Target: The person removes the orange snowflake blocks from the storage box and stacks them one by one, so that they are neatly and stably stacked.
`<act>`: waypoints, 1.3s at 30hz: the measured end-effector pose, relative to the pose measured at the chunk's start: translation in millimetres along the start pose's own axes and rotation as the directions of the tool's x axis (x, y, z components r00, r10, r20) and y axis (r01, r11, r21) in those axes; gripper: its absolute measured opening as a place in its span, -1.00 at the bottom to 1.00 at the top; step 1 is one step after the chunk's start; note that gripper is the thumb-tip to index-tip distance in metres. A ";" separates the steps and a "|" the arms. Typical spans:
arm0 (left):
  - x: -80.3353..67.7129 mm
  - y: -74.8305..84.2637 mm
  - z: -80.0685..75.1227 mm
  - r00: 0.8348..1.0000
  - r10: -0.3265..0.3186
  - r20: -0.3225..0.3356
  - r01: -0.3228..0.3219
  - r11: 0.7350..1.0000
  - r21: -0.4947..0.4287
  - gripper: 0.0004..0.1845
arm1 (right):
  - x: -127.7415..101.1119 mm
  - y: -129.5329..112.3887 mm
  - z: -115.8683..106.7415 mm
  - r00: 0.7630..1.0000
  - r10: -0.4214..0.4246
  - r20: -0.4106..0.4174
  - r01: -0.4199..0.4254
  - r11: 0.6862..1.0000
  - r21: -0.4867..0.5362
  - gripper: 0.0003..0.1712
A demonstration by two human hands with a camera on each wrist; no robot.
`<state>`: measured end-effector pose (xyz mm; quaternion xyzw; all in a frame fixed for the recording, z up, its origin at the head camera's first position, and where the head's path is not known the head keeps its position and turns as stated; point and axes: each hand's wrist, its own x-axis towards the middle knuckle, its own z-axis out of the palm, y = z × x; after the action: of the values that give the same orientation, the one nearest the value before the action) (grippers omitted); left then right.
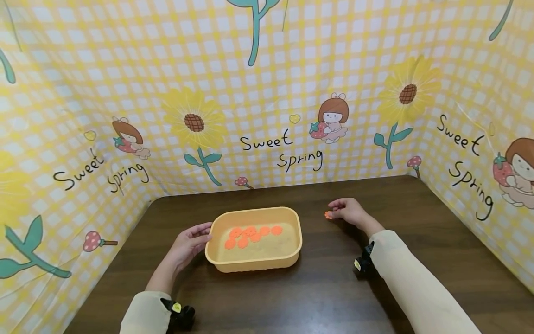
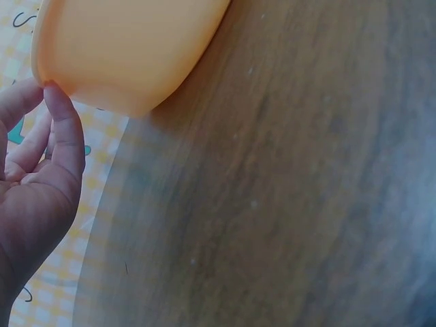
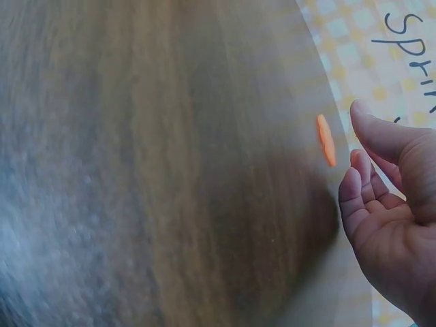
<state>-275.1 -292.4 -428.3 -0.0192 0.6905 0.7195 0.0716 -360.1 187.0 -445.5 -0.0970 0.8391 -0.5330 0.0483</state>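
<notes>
A yellow-orange plastic basin (image 1: 254, 265) stands on the dark wooden table, with several orange flower-shaped discs (image 1: 243, 242) on its floor. At its left end, my left hand (image 1: 188, 246) pinches the rim with thumb and fingertips; the left wrist view shows the basin wall (image 2: 129, 54) meeting those fingertips. To the right of the basin, my right hand (image 1: 349, 211) is above the table beside a single orange disc (image 1: 328, 215). In the right wrist view that disc (image 3: 326, 140) appears edge-on, just beyond the thumb and bent fingers, with a visible gap between.
The wooden table (image 1: 333, 287) reaches back to a yellow checked cloth (image 1: 267, 106) with printed flowers and lettering, which surrounds it at the back and sides. Black wrist-worn devices (image 1: 364, 262) sit below both cream sleeves (image 1: 410, 278).
</notes>
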 end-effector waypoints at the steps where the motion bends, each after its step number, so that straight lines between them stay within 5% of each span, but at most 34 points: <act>1: 0.0 0.0 0.1 1.000 0.000 -0.002 0.000 1.000 -0.001 -0.44 | 0.0 -0.8 0.3 1.000 -0.002 -0.006 0.002 1.000 -0.007 -0.58; 18: -0.1 -2.4 -0.2 1.000 0.014 0.001 -0.014 1.000 -0.010 -0.42 | -8.0 -43.7 13.6 0.999 -0.054 -0.001 0.054 0.998 0.019 -0.57; 39: -0.3 -2.0 0.5 1.000 -0.007 -0.022 0.007 1.000 -0.015 -0.44 | -14.7 -118.7 65.3 0.975 -0.196 0.106 0.183 0.976 0.116 -0.67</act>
<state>-274.6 -291.8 -430.3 -0.0300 0.6859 0.7240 0.0665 -320.4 83.4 -366.5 -0.2052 0.7923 -0.5723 0.0513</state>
